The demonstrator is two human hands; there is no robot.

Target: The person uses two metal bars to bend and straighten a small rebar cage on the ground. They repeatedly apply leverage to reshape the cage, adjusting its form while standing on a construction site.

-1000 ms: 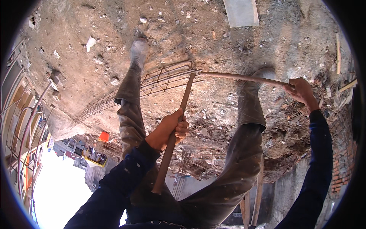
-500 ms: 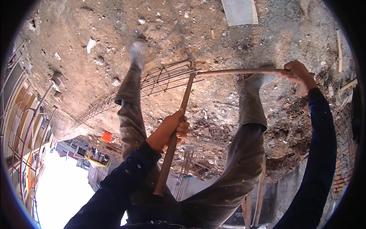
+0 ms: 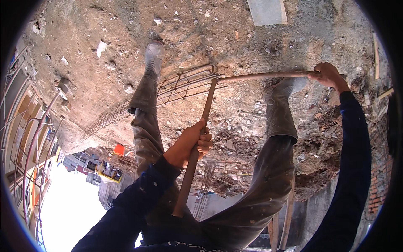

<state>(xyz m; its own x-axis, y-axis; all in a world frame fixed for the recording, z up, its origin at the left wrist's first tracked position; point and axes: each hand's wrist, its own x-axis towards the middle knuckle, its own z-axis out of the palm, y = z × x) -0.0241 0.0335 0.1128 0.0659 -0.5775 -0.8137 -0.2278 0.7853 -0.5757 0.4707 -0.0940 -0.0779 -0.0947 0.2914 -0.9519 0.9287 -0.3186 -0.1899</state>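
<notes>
Brown dirt [image 3: 201,42] spreads beneath you, with a steel cage [image 3: 181,86] passing behind your left leg [image 3: 145,126]. The left bar [image 3: 189,174] and right bar [image 3: 260,76] meet at the cage's end — bracing them there looks like the step in hand. Any next move likely calls for firm grips and care around your right boot [image 3: 289,86], just by the right bar. Your left hand [image 3: 191,140] and right hand [image 3: 329,75] each curl closed around their own bar. Off left sits an orange bucket [image 3: 119,150].

Rust-brown metal bars [image 3: 208,107]; navy sleeves [image 3: 140,191] (flecked with white); dark brown, pale-spotted trousers [image 3: 266,180]; bright orange bucket [image 3: 119,150].
</notes>
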